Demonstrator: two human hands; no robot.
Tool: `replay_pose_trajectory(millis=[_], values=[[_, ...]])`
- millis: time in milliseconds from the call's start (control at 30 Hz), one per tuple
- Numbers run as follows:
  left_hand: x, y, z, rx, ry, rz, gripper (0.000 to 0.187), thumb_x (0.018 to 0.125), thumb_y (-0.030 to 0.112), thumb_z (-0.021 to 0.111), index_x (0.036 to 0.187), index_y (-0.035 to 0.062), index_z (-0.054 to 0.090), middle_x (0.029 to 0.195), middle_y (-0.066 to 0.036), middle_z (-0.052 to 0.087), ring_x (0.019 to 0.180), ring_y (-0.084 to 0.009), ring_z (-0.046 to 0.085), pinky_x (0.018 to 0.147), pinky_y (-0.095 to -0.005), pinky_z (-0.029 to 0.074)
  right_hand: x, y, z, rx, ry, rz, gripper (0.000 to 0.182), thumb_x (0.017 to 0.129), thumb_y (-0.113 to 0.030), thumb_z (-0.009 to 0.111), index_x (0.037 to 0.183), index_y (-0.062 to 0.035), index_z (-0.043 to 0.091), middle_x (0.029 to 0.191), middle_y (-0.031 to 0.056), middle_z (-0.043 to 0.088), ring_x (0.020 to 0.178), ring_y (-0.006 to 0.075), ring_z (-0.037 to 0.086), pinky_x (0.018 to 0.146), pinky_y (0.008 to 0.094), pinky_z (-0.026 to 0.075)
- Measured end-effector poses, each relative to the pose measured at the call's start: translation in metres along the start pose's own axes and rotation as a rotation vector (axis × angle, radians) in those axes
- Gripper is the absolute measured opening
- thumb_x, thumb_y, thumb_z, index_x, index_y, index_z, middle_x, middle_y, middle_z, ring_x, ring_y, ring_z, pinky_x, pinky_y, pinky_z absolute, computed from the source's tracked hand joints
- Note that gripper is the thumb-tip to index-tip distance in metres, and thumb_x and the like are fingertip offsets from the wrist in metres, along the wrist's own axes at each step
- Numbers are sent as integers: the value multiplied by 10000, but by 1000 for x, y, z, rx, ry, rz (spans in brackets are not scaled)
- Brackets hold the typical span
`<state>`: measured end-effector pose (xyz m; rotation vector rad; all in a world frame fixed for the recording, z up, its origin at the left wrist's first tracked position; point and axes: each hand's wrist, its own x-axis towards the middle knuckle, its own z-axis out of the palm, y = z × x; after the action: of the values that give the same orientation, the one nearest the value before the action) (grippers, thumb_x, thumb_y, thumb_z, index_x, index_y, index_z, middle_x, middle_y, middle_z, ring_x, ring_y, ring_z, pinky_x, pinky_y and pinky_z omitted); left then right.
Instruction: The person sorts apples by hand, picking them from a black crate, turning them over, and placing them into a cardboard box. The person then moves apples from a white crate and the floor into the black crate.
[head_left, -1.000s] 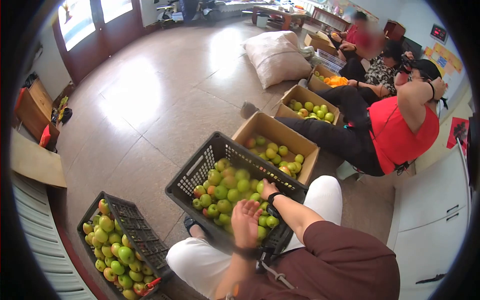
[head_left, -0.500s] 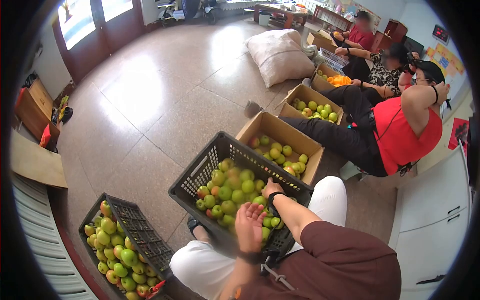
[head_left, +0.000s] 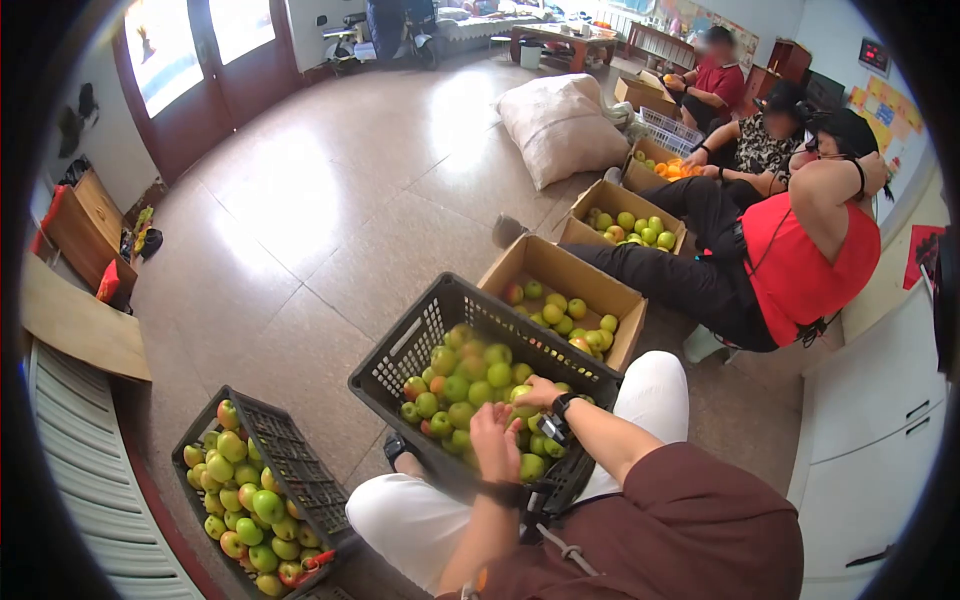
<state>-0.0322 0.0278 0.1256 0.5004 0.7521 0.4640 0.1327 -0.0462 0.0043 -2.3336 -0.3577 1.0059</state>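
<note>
Right, here we are with both hands at the black crate [head_left: 480,305], whose near end sits between the wearer's white-trousered knees, and the step in hand looks like handling a single piece of fruit. The right hand [head_left: 541,392] reaches in from the side, fingers bent onto one green apple [head_left: 521,394] at the top of the heap. That grip is partly closed, though whether it has a firm hold or is only touching, I cannot tell. And the left hand [head_left: 494,440]? Just beside it, above the fruit, palm partly turned up, fingers loosely curled and spread, with nothing visibly held.

The crate is well stocked with green and red-blushed apples [head_left: 456,388], packed close around those fingers. So any lift from here, I'd judge, calls for the right fingertips to settle around the apple's sides and draw it up gently, without rolling its neighbours; the left palm is close enough to support it.

Alongside, the cardboard box [head_left: 580,278] has more apples in it, just beyond the crate's long side. Over by the wearer's left leg, a second black crate [head_left: 300,465] leans at a tilt on the floor [head_left: 330,400], apples piled against its side. A person in a red top [head_left: 815,265] sits near the boxes, arms raised, hands up by the head.
</note>
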Motion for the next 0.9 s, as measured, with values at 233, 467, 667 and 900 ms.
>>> replay_pose_trajectory(millis=[233, 467, 667, 900], values=[[8, -13, -6, 56, 145, -87, 395, 867, 355, 490, 1138, 78, 412, 1173, -98, 452, 1104, -218, 433, 806, -409, 403, -82, -50, -41, 765, -262, -308, 540, 750, -221, 666, 1190, -15, 431, 1060, 85, 536, 939, 159, 546, 777, 282, 470], [12, -24, 0, -452, -271, -359, 379, 877, 394, 409, 1088, 89, 489, 1030, -83, 560, 927, -255, 556, 746, -438, 469, -130, -82, -61, 593, -245, -597, 328, 830, -227, 589, 1069, -9, 529, 1024, 64, 565, 976, 132, 517, 885, 271, 402], [12, -28, 0, -408, -171, -234, 320, 892, 308, 393, 1073, 60, 484, 1027, -90, 550, 930, -253, 548, 764, -433, 469, -138, -76, -46, 263, 52, -672, 485, 778, -297, 622, 1120, 23, 496, 1099, 165, 543, 1045, 220, 520, 895, 319, 413], [-7, -17, 10, -231, -256, 146, 247, 864, 66, 470, 1103, 7, 454, 1016, -113, 535, 912, -208, 550, 770, -286, 466, -145, -68, -31, 72, 287, -745, 639, 744, -384, 629, 1183, 36, 431, 1086, 225, 538, 1012, 268, 541, 870, 333, 422]])
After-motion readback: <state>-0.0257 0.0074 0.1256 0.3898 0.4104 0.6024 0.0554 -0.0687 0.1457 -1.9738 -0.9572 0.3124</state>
